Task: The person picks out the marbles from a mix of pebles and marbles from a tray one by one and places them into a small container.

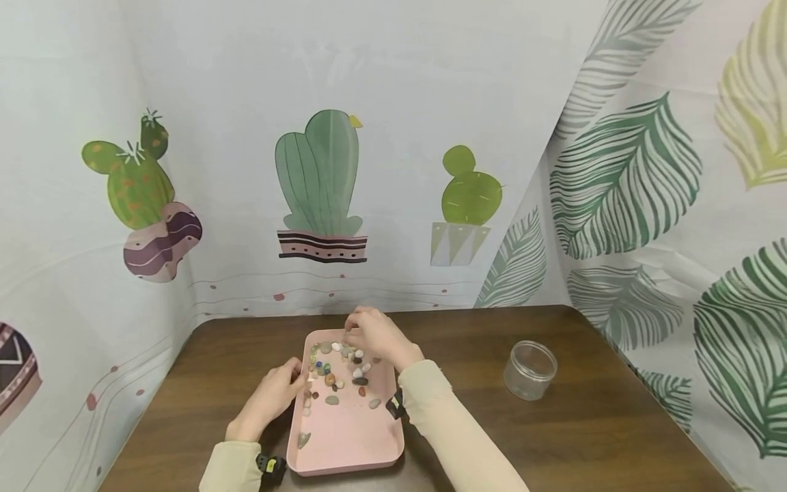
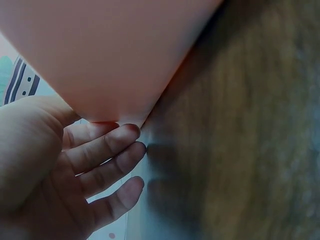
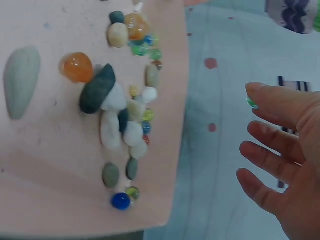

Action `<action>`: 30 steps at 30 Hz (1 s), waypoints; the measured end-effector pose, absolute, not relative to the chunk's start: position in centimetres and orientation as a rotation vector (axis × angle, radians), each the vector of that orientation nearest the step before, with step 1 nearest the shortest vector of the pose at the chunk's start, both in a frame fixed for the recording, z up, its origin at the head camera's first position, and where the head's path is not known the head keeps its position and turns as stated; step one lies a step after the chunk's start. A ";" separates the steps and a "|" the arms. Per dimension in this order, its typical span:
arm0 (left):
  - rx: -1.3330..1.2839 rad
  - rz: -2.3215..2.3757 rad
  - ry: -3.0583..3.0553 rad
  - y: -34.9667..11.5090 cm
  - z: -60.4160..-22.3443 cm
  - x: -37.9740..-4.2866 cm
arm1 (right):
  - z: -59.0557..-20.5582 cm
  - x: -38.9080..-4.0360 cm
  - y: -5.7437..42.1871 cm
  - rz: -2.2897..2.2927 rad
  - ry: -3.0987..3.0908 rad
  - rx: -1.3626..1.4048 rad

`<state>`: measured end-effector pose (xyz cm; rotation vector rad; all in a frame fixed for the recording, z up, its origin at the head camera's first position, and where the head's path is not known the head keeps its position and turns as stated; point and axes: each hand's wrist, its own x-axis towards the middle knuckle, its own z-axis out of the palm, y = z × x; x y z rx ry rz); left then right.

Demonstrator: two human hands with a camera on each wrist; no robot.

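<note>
A pink rectangular tray (image 1: 356, 441) lies on the table with pebbles and small glass marbles scattered mainly over its far half. My left hand (image 1: 270, 394) grips the tray's left side; in the left wrist view its thumb goes over the rim and its fingers touch the outer wall (image 2: 120, 60). Above the tray's far right corner is my right hand (image 1: 379, 336). Seen from the right wrist, its thumb and forefinger pinch a small green glass marble (image 3: 251, 103), mostly covered by the fingertips. Below it lie white pebbles (image 3: 110, 130), a blue marble (image 3: 121, 201) and an orange stone (image 3: 78, 67).
A clear round plastic jar (image 1: 530, 370) stands on the dark wooden table (image 1: 479, 417), right of the tray. A hanging cloth (image 1: 399, 171) printed with cacti and leaves rises behind the table. Each wrist wears a small black device (image 1: 271, 467).
</note>
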<state>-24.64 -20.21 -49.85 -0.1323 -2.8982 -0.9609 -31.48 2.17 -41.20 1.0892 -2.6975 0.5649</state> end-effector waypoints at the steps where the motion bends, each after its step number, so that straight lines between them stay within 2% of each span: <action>1: -0.130 -0.961 -2.898 -20.2 -49.9 -24.6 | -41.1 -31.3 2.5 0.560 -2.686 1.088; 30: -0.131 -0.969 -2.887 -20.1 -50.0 -24.4 | -42.5 -27.3 15.1 0.480 -2.412 1.064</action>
